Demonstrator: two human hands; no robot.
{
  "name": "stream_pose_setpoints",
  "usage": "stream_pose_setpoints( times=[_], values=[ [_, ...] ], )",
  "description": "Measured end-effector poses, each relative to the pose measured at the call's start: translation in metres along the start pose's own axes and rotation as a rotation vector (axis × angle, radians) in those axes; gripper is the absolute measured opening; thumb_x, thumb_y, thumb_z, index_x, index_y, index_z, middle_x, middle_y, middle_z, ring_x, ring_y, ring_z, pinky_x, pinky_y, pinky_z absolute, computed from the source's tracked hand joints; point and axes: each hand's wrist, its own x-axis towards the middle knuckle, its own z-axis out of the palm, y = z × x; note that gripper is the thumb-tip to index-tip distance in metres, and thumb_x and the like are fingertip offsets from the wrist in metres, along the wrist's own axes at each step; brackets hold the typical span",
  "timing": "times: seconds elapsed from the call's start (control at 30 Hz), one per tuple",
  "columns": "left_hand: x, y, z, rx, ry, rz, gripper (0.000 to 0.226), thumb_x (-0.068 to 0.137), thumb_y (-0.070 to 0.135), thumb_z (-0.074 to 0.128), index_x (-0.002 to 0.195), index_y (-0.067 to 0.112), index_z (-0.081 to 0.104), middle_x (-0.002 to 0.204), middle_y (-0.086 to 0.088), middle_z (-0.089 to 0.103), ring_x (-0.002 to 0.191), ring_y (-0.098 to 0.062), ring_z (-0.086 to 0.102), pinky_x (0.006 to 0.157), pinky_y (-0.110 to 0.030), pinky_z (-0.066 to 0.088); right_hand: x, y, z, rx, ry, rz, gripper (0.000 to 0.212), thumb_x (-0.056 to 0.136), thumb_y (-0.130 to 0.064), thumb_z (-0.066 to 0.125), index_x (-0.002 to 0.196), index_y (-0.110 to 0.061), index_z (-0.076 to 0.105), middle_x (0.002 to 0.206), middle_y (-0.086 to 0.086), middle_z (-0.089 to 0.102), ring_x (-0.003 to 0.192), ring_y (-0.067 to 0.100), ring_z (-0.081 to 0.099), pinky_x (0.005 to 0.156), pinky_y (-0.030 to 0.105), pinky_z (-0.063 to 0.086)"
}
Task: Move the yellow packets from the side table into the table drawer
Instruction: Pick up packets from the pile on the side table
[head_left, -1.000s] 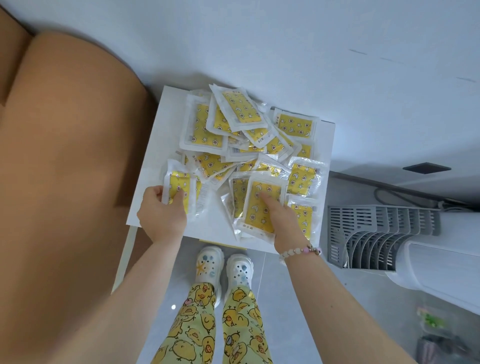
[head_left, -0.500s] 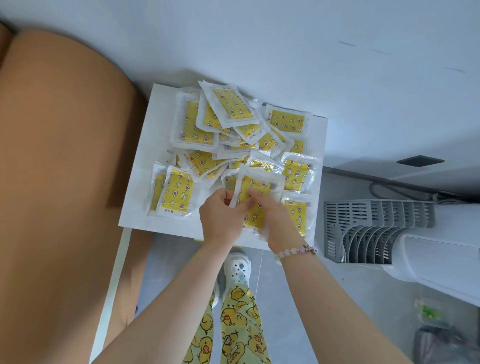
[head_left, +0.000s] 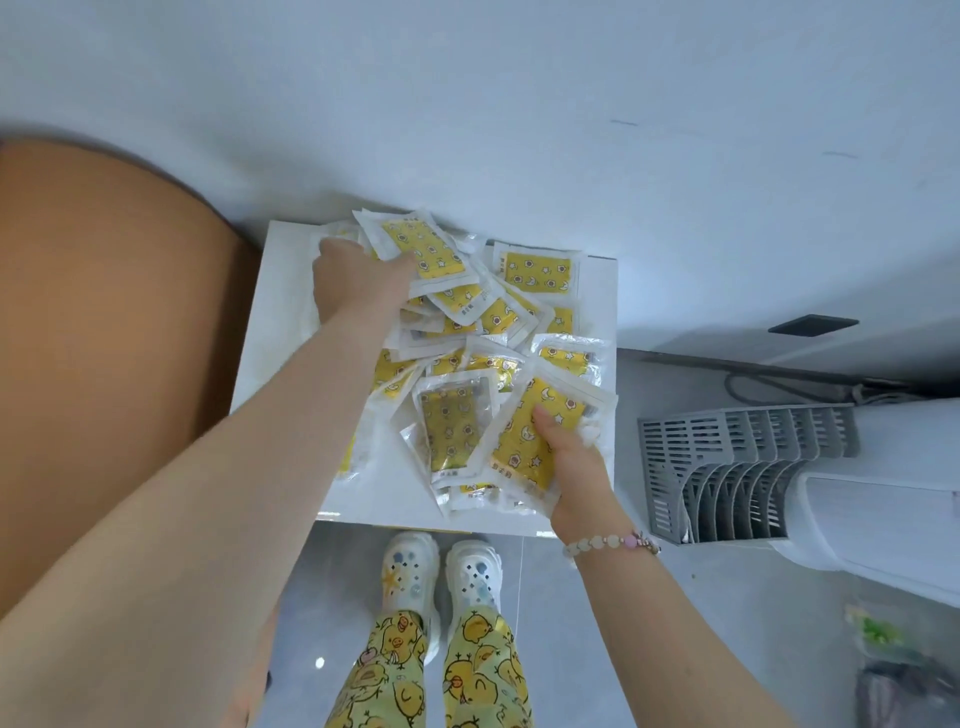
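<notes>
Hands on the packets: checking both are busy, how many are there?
2: the left hand grips packets at the pile's far left; the right hand holds a stack at its near right.

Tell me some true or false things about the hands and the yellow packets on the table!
1. The right hand holds a bunch of yellow packets at the near edge of the white table. True.
2. The left hand rests on the floor. False: it reaches into the packets at the far side of the table.
3. A bead bracelet is on the right wrist. True.
4. The table has only one packet on it. False: many packets lie piled over each other.
5. The trousers have yellow ducks on them. True.
6. The grey slotted rack stands on the table. False: it stands beside the table, to the right.
</notes>
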Motion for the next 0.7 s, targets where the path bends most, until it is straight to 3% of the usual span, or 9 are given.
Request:
stream_pose_setpoints(
  times=[0.1, 0.33, 0.47, 0.6, 0.7],
  values=[
    [0.012, 0.006, 0.016, 0.124, 0.003, -0.039, 0.08, 0.077, 0.056, 0.067, 0.131, 0.005, 0.038, 0.133, -0.009, 0.048, 0.117, -0.028, 0.053, 0.076, -0.032, 0.041, 0.001, 0.0, -0.005, -0.006, 0.021, -0.016, 0.013, 0.082, -0.029, 0.07, 0.091, -0.021, 0.066, 0.084, -0.001, 0.073, 0.082, 0.019, 0.069, 0.081, 0.041, 0.055],
    [0.017, 0.0, 0.038, 0.459, 0.136, 0.055, 0.077, 0.078, 0.06, 0.063, 0.126, 0.004, 0.042, 0.13, -0.013, 0.049, 0.121, -0.03, 0.046, 0.096, -0.04, 0.035, 0.001, -0.008, -0.016, -0.024, -0.002, -0.058, 0.015, 0.081, -0.028, 0.07, 0.093, -0.02, 0.066, 0.077, -0.002, 0.075, 0.078, 0.019, 0.07, 0.072, 0.036, 0.056],
    [0.02, -0.004, 0.033, 0.394, 0.16, 0.083, 0.057, 0.087, 0.046, 0.059, 0.125, 0.007, 0.043, 0.124, -0.011, 0.056, 0.116, -0.03, 0.051, 0.095, -0.04, 0.032, -0.001, -0.015, -0.013, -0.028, 0.014, -0.057, 0.019, 0.079, -0.029, 0.073, 0.095, -0.019, 0.066, 0.086, 0.001, 0.073, 0.083, 0.022, 0.07, 0.08, 0.041, 0.055],
    [0.018, -0.009, 0.019, 0.351, 0.211, 0.186, 0.036, 0.094, 0.031, 0.053, 0.122, 0.01, 0.046, 0.115, -0.009, 0.063, 0.109, -0.03, 0.056, 0.093, -0.038, 0.031, -0.002, -0.022, -0.004, -0.012, 0.029, -0.06, 0.043, 0.076, -0.032, 0.076, 0.112, -0.015, 0.061, 0.103, 0.006, 0.07, 0.096, 0.027, 0.066, 0.094, 0.048, 0.05],
    [0.007, -0.01, 0.008, 0.11, 0.213, 0.218, 0.025, 0.095, 0.022, 0.049, 0.117, 0.01, 0.05, 0.113, -0.007, 0.062, 0.107, -0.027, 0.056, 0.092, -0.036, 0.037, 0.001, -0.027, 0.002, -0.022, 0.01, -0.068, 0.034, 0.077, -0.032, 0.075, 0.105, -0.017, 0.064, 0.1, 0.005, 0.071, 0.096, 0.026, 0.067, 0.095, 0.048, 0.049]
  ],
)
